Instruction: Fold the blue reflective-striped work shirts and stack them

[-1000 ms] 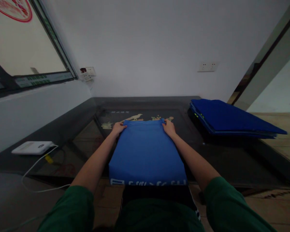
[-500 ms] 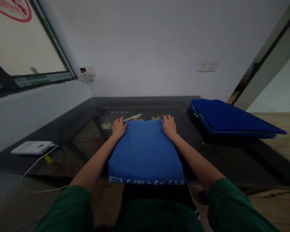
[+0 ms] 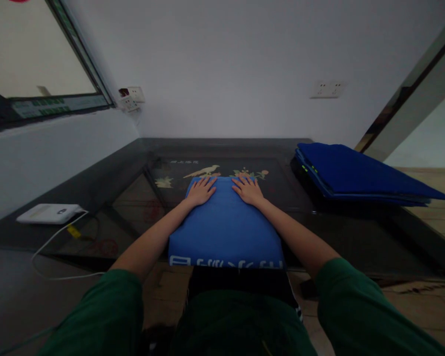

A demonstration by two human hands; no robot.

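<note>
A blue cloth piece (image 3: 226, 227) with pale printed characters along its near edge lies flat on the dark glossy table (image 3: 341, 247), its near end at the table's front edge. My left hand (image 3: 202, 191) rests flat on the cloth's far left part, fingers spread. On the far right part lies my right hand (image 3: 247, 190), palm down with the fingers apart. Neither hand grips anything. Whether the cloth is folded or is a bag, I cannot tell.
Several darker blue folded pieces (image 3: 363, 170) are stacked at the right, jutting past the table's edge. At the left lies a white power bank (image 3: 50, 213) with a white cable (image 3: 55, 247) hanging down. A wall (image 3: 222, 69) closes off the back.
Both hands have moved inward from the cloth's far corners onto its top and now lie flat with spread fingers. The view has tipped slightly downward.
</note>
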